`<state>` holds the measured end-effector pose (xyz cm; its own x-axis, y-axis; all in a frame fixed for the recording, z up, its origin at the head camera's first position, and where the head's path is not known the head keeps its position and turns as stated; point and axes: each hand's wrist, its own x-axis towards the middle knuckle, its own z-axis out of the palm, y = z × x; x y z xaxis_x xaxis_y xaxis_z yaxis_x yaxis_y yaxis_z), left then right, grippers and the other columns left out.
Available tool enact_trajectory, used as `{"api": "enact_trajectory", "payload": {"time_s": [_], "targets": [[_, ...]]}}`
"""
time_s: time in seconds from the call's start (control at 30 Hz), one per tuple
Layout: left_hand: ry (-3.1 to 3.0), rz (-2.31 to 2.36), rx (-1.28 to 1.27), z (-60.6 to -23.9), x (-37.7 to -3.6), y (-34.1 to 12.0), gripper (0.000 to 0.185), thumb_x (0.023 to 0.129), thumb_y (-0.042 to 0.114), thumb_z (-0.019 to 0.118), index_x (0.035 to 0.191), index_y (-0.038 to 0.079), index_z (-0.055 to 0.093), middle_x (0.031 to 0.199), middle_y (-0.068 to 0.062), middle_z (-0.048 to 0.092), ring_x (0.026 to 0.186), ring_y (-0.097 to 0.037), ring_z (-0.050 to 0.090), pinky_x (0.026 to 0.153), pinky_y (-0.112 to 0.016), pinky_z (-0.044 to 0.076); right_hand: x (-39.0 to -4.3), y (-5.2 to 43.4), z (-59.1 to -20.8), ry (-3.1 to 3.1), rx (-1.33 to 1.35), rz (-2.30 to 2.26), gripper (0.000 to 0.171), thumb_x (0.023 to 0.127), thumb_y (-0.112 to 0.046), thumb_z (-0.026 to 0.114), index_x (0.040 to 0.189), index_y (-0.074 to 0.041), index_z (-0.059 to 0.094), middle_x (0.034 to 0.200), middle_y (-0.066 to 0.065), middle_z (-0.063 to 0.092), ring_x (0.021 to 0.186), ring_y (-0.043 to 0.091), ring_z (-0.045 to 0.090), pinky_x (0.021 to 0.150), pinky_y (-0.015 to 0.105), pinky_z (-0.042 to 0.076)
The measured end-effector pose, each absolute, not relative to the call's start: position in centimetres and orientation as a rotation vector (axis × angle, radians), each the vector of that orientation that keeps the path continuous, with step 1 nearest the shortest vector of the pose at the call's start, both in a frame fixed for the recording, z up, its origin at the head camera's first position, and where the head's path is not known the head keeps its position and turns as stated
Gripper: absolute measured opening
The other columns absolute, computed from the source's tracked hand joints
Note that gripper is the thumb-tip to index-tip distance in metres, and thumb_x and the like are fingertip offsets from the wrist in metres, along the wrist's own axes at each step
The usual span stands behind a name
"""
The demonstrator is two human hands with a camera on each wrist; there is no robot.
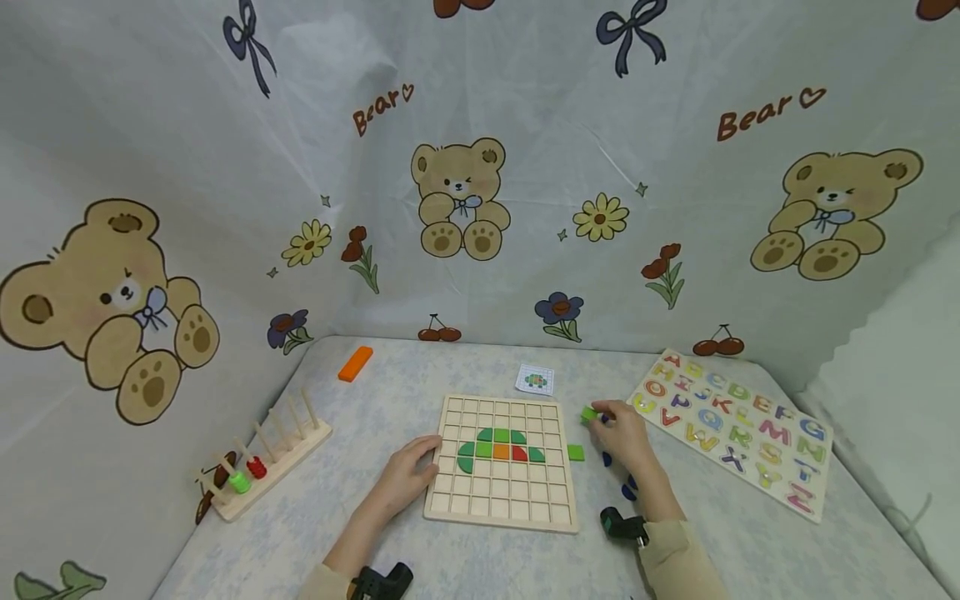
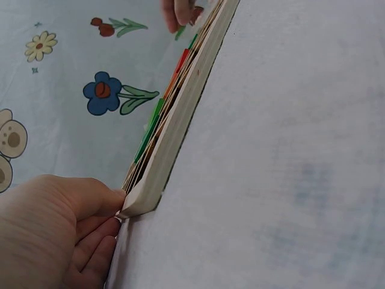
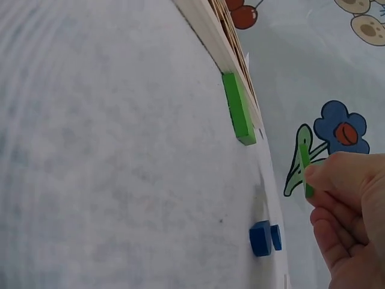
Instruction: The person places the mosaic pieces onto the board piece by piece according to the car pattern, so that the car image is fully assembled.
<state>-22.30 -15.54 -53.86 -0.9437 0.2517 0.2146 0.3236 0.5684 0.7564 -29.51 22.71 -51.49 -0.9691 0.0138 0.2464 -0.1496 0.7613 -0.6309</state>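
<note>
A square wooden grid board [image 1: 501, 506] lies in front of me, with green, orange and red tiles forming a pattern in its middle rows. My left hand [image 1: 407, 471] holds its left edge; in the left wrist view the thumb is on the rim at a corner of the board and the other fingers curl beside it. Right of the board, my right hand [image 1: 624, 435] pinches a light green square tile [image 3: 304, 168] between thumb and fingers, raised above the table. Another light green tile [image 1: 576, 452] lies against the board's right edge. Dark blue pieces [image 1: 628, 490] lie near my right wrist, partly covered.
Behind the board lies a small pattern card [image 1: 535, 380]. An alphabet puzzle board [image 1: 750, 454] takes up the right side. On the left stand a wooden peg rack [image 1: 281, 464] with green and red beads and an orange block [image 1: 356, 364]. A bear-printed cloth hangs behind.
</note>
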Motion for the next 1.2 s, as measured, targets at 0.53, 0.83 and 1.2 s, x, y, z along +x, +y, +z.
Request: {"api": "enact_trajectory", "payload": {"time_s": [0.53, 0.83, 1.2], "targets": [[-2.71, -1.32, -0.509, -53.8, -22.3, -15.6, 0.045, 0.09, 0.006, 0.061, 0.133, -0.001, 0.051, 0.136, -0.015, 0.048, 0.128, -0.031, 0.042, 0.103, -0.048, 0.036, -27.2, 20.1, -48.4, -2.66, 0.3, 1.051, 0.029, 0.084, -0.009, 0.071, 0.112, -0.001, 0.065, 0.107, 0.013, 0.064, 0.101, 0.031, 0.058, 0.088, 0.047, 0.048], [-2.705, -1.33, -0.492, -53.8, -22.4, -15.6, 0.045, 0.09, 0.007, 0.061, 0.134, 0.0, 0.051, 0.137, -0.014, 0.048, 0.128, -0.03, 0.041, 0.104, -0.046, 0.035, -25.7, 17.1, -47.8, -2.643, 0.43, 1.138, 0.027, 0.082, -0.008, 0.073, 0.108, -0.003, 0.067, 0.104, 0.006, 0.065, 0.098, 0.027, 0.057, 0.086, 0.047, 0.048], [-2.69, -1.31, -0.517, -54.0, -22.3, -15.6, 0.044, 0.09, 0.005, 0.061, 0.133, -0.002, 0.052, 0.136, -0.016, 0.049, 0.127, -0.032, 0.043, 0.103, -0.048, 0.036, -24.4, 13.4, -48.7, -2.593, 0.574, 1.237, 0.025, 0.08, -0.002, 0.073, 0.104, -0.005, 0.069, 0.1, 0.001, 0.065, 0.094, 0.023, 0.059, 0.081, 0.042, 0.052]]}}
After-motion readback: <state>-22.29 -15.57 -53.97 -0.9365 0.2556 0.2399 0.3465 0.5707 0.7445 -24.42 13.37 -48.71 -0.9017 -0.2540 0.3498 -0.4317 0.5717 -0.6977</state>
